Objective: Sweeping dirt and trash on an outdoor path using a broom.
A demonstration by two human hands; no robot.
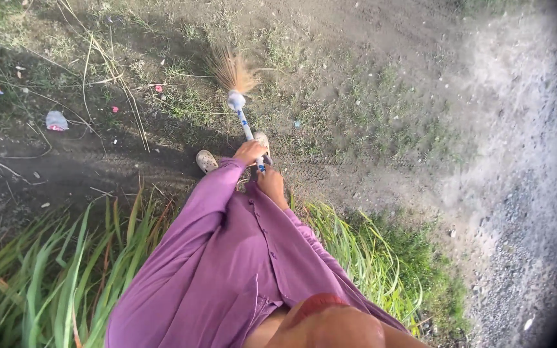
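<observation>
Ground: a wide patch of brown packed dirt ground with thin short grass fills the upper part of the view; at the right it turns into a grey gravel strip.
Grass: tall green blade-shaped grass stands at the lower left, and a second clump stands at the lower right, on both sides of the person.
Clothing: a long purple fabric garment with a row of buttons covers the person from the bottom edge up to the wrists.
Broom: a straw broom with a fan of tan bristles and a white handle with blue marks points away from the person; the bristles lie on the dirt near the grass patch, and the handle runs back down to the hands.
Shoes: two pale worn shoes show on the dirt just beyond the hands, one on each side of the handle.
Left hand: the left hand is higher on the handle, fingers curled and closed round it.
Right hand: the right hand is just below the left one, also closed round the end of the handle; the two hands are almost touching.
Litter: a crumpled grey and white wrapper lies on the dirt at the left, well apart from the broom; small pink scraps lie between it and the bristles.
</observation>
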